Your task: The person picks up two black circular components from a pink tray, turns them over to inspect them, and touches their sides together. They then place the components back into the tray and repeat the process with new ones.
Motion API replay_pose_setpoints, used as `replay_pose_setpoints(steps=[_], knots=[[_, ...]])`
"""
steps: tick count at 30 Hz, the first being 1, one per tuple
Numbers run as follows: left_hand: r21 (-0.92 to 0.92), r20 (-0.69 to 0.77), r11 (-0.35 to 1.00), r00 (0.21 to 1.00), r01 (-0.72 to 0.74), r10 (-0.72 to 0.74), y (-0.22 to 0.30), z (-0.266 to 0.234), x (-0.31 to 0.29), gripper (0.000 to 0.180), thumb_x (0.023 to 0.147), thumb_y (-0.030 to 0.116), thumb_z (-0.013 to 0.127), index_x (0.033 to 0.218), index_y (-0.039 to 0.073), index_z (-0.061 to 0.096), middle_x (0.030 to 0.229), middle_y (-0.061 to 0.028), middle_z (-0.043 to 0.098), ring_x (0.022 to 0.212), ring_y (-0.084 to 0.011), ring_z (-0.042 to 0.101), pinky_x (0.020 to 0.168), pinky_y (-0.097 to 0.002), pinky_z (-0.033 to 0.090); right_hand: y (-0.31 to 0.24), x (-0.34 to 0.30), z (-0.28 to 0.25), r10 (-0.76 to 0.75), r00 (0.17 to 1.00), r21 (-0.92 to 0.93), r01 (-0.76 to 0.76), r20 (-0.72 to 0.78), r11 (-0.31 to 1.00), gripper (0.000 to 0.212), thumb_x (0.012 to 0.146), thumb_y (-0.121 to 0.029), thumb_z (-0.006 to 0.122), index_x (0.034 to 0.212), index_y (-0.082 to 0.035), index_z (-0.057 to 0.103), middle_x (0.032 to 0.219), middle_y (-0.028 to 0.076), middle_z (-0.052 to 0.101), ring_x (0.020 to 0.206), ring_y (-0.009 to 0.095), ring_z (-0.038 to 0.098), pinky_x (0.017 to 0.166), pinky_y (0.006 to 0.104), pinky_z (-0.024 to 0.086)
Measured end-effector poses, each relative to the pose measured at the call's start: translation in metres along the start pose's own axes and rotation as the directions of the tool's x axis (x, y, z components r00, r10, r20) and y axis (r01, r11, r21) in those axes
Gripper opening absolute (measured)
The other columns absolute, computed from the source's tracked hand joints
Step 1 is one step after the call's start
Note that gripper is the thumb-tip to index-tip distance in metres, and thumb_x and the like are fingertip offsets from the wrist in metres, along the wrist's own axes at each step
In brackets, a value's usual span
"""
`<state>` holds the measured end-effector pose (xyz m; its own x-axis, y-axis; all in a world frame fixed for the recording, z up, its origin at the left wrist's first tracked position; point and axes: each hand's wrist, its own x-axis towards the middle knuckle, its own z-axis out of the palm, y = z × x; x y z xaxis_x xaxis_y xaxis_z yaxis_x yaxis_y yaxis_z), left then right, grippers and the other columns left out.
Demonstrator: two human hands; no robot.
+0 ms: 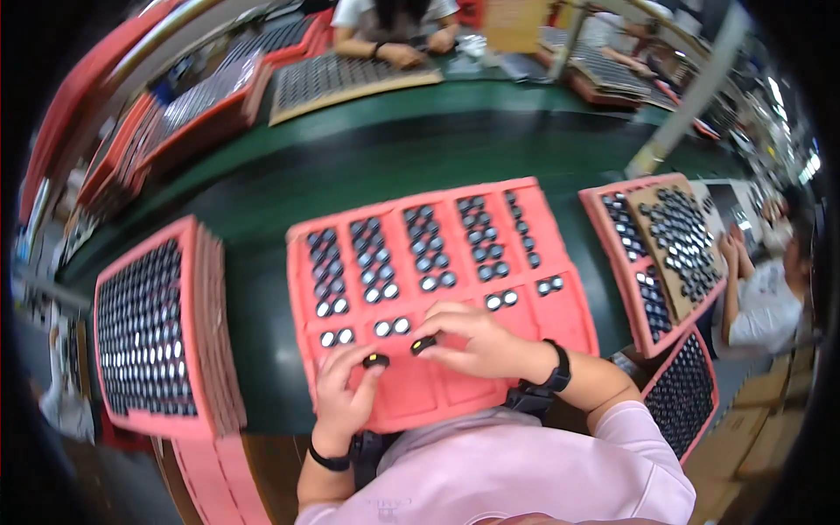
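Note:
My left hand [344, 390] pinches a small round black part with a yellow mark [376, 360] between thumb and fingers. Another black part with a yellow mark [423, 345] is held in the fingertips of my right hand [472, 339]. Both hands are over the near half of a pink foam tray [560, 325] in front of me. Columns of dark round parts with shiny faces [425, 248] fill its far compartments. Short pairs of them lie in a nearer row, including one pair [392, 327] just beyond my fingers.
A stack of pink trays [216, 328] full of such parts stands at left. On the right, another pink tray [604, 236] carries a brown board [652, 232] covered with parts. Across the green table [367, 162], co-workers handle more trays [350, 79]. A grey post [696, 105] rises at far right.

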<state>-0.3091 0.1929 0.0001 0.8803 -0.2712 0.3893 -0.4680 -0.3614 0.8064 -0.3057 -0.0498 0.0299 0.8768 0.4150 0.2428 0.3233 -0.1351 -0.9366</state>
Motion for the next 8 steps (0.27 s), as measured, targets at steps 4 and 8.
replay_pose_setpoints(steps=[4, 8], knots=[[0.12, -0.006, 0.993, 1.0, 0.004, -0.004, -0.02, -0.042, -0.015, 0.026, 0.073, -0.004, 0.07, 0.099, 0.001, 0.067, 0.098, -0.0134, 0.061, 0.09, -0.0265, 0.061, 0.079, -0.0315, 0.049, 0.003, 0.015, 0.018, -0.048, 0.995, -0.225, 0.068, 0.092, 0.972, 0.027, 0.079, 0.001, 0.071, 0.106, -0.002, 0.066, 0.097, 0.01, 0.062, 0.086, 0.022, 0.061, 0.077, 0.0332, 0.05], [0.174, 0.059, 0.979, 0.991, 0.11, -0.122, -0.037, -0.075, -0.035, 0.026, 0.073, -0.004, 0.07, 0.098, 0.004, 0.068, 0.098, -0.0138, 0.062, 0.09, -0.0284, 0.061, 0.08, -0.034, 0.05, 0.015, 0.031, 0.043, 0.185, 0.951, -0.291, -0.109, 0.247, 0.95, 0.029, 0.08, 0.002, 0.07, 0.108, -0.006, 0.067, 0.098, 0.01, 0.063, 0.092, 0.024, 0.062, 0.079, 0.0329, 0.051]])
